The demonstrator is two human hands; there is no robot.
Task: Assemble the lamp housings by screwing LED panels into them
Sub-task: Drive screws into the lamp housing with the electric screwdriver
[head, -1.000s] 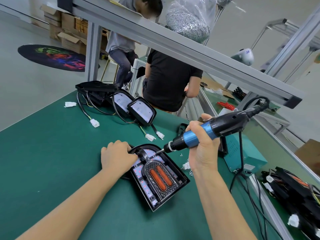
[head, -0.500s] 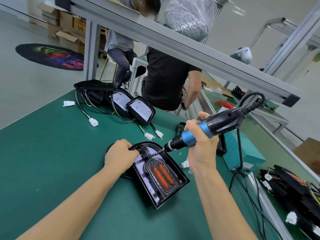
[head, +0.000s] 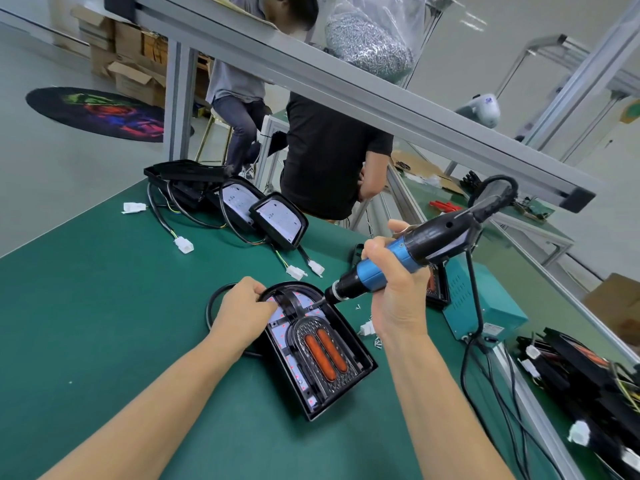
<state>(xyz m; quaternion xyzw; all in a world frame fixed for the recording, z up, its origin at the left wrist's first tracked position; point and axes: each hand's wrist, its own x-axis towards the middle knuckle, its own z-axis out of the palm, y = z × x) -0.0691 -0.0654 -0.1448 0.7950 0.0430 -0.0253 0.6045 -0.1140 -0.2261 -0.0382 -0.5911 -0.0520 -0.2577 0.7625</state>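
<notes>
A black arch-shaped lamp housing point(head: 360, 358) lies on the green mat, holding a white LED panel point(head: 282, 336) with red dots and two orange lenses point(head: 325, 353) in its middle. My left hand point(head: 242, 311) grips the housing's rounded top left edge, fingers curled over the rim. My right hand point(head: 394, 296) holds a blue and black electric screwdriver point(head: 412, 252), tilted down to the left. Its bit touches the panel near the top of the arch.
Several more housings point(head: 280, 220) with cables and white connectors stand at the mat's far side. A teal power box point(head: 485, 306) sits to the right, with loose screws point(head: 377, 342) beside it and a pile of black parts point(head: 595, 386) beyond. Two people sit behind the bench.
The housing has slid slightly away along with my left hand. The screwdriver stays with its bit on the panel's top area. The view shifted a little.
</notes>
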